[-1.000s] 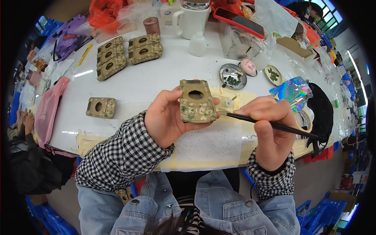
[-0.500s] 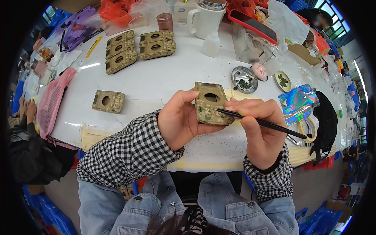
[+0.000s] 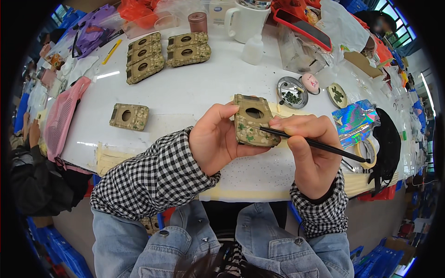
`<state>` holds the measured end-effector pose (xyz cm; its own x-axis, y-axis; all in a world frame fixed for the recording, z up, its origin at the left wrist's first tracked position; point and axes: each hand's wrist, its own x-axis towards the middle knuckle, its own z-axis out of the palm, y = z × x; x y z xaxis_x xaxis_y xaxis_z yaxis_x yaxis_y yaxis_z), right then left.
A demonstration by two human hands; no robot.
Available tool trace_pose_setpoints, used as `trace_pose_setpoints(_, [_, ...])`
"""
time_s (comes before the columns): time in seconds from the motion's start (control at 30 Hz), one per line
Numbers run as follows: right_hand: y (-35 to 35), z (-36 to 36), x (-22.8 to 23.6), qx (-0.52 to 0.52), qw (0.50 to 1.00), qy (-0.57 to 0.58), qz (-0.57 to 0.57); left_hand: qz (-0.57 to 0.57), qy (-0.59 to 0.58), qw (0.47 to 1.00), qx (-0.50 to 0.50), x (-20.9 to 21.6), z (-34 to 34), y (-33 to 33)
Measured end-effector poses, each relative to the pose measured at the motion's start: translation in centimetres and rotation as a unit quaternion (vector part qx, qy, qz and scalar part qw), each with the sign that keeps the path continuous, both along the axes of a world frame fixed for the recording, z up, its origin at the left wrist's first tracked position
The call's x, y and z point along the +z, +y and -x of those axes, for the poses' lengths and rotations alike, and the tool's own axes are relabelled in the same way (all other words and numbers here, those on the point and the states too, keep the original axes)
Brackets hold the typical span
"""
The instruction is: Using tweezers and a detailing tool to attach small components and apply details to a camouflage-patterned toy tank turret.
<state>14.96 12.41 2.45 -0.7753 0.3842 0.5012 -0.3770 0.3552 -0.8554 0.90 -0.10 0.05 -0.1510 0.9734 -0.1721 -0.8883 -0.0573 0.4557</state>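
My left hand (image 3: 214, 138) holds a camouflage-patterned model tank hull (image 3: 246, 124), tan with green and pale patches and a round opening in its top. My thumb is on its left edge and my fingers support it from behind and below. My right hand (image 3: 314, 153) grips slim black tweezers (image 3: 320, 145) like a pen, the pointed tip at the hull's face just below the opening. Whether the tip pinches anything is too small to tell. Another hull (image 3: 129, 116) lies on the table to the left, and several similar hulls (image 3: 145, 59) stand in two groups farther back.
At right are a round metal dish (image 3: 293, 92) of small green bits, a pale dish (image 3: 337, 95), shiny holographic film (image 3: 353, 121) and a tape roll (image 3: 366, 154). A white jug (image 3: 248, 22), small bottle (image 3: 252, 50) and red-cased phone (image 3: 303, 30) stand behind. Pink mesh (image 3: 68, 116) lies left.
The whole scene has shifted slightly in view. Both hands keep the same grip, and the tweezers' tip stays on about the same area of the hull.
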Motion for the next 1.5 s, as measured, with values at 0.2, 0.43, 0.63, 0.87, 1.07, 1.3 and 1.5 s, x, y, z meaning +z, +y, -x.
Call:
trace_pose_setpoints(0.2, [-0.06,0.05,0.06,0.003,1.000,-0.002,0.000,-0.010,-0.003,1.000,-0.003,-0.30,0.09,-0.01])
trace_pose_setpoints(0.43, [-0.01,0.03,0.04,0.003,1.000,-0.002,-0.006,0.005,-0.007,1.000,0.003,-0.08,-0.02,0.04])
trace_pose_setpoints(0.63, [-0.10,0.01,0.02,0.003,1.000,0.001,0.001,0.001,-0.011,1.000,0.001,-0.04,-0.02,0.04])
trace_pose_setpoints(0.87, [-0.01,-0.03,0.07,0.001,1.000,-0.004,0.003,0.004,-0.002,1.000,0.001,-0.10,-0.02,0.02])
trace_pose_setpoints(1.07, [-0.13,-0.02,0.10,-0.003,1.000,-0.003,0.002,0.002,0.003,1.000,-0.001,-0.15,-0.01,0.03])
trace_pose_setpoints(1.3, [-0.05,-0.08,0.01,-0.003,1.000,-0.003,-0.010,-0.002,0.008,1.000,-0.004,-0.18,0.02,0.04])
trace_pose_setpoints(1.5, [-0.05,-0.05,-0.04,0.000,1.000,0.005,-0.022,-0.009,0.000,1.000,-0.006,-0.31,0.05,0.02])
